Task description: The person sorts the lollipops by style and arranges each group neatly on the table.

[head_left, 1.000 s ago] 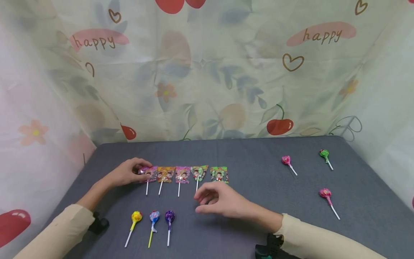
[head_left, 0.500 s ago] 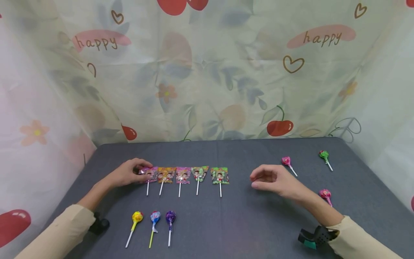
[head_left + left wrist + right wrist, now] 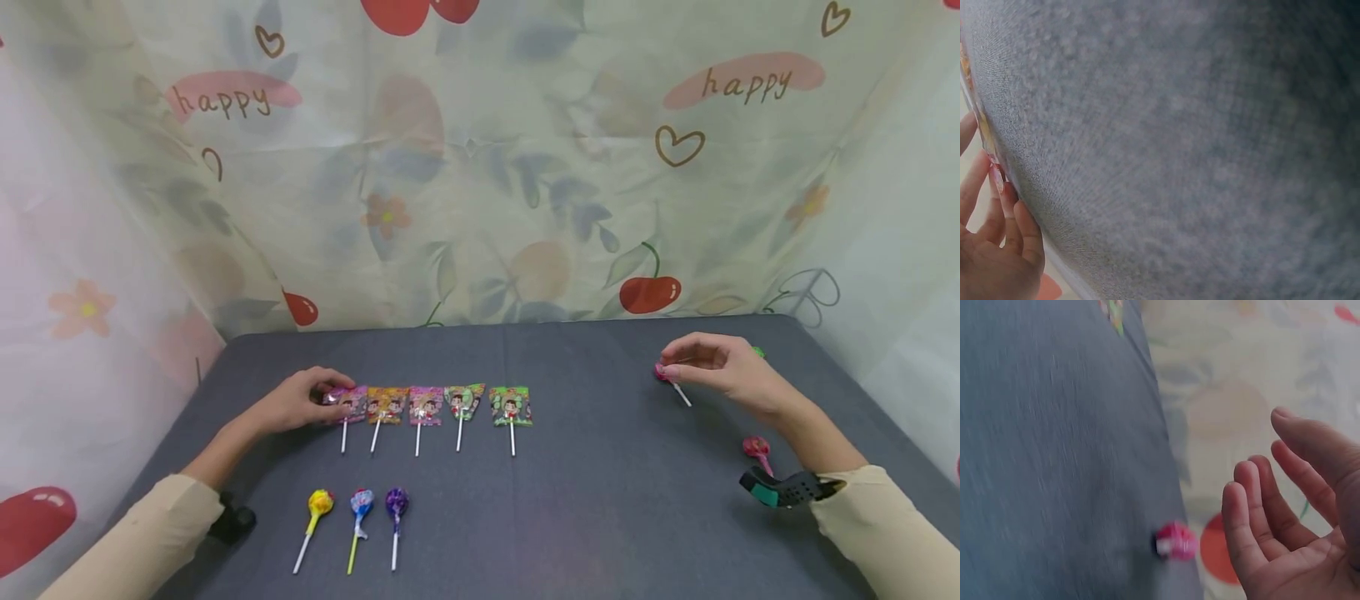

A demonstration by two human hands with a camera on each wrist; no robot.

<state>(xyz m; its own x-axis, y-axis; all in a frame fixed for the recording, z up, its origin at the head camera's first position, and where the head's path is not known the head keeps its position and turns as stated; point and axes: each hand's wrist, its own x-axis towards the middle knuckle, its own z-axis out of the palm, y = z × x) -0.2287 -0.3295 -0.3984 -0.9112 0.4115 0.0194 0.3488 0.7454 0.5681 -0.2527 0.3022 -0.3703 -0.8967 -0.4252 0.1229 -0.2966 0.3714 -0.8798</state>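
Observation:
In the head view my left hand rests at the left end of a row of flat-packeted lollipops. Its thumb and fingertips hold the edges of the pink packeted lollipop; in the left wrist view that hand shows at the lower left. My right hand is at the far right, fingers parted, over a pink ball lollipop whose stick points toward me. In the right wrist view that lollipop's head is apart from the fingers. The right hand holds nothing.
Beside the pink packet lie an orange packet, another pink one and two green ones. Nearer me are yellow, blue and purple ball lollipops. A green one and another pink one lie at right, partly hidden.
My right hand has moved from the green packet at the row's right end across to the pink ball lollipop at the far right. My left hand has stayed in place.

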